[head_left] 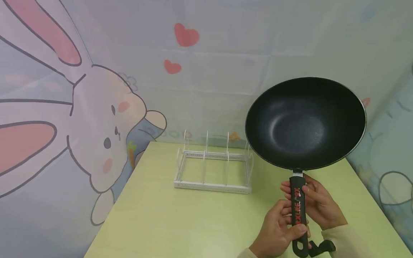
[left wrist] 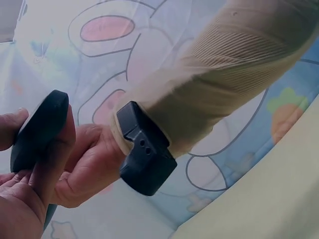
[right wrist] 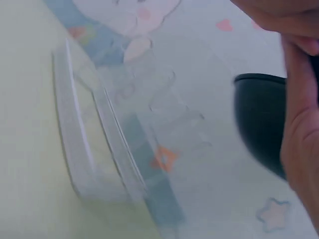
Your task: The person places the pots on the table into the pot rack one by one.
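Observation:
A black wok (head_left: 306, 122) is held up at the right in the head view, its dark inside facing me and its handle (head_left: 297, 204) pointing down. My left hand (head_left: 274, 229) grips the lower part of the handle, thumb across the front. Higher up, my right hand (head_left: 322, 204) holds the same handle from the right, with its thumb on the edge and fingertips showing past the left side. The left wrist view shows the handle's end (left wrist: 42, 129) between fingers. Part of the wok's curved outside (right wrist: 259, 119) shows in the right wrist view.
A white wire rack (head_left: 213, 186) with upright dividers stands on the pale yellow-green table (head_left: 155, 222), left of the wok. Behind the table hangs a cloth backdrop (head_left: 219, 79) with a rabbit and hearts. A black wrist camera (left wrist: 144, 154) sits on the right sleeve.

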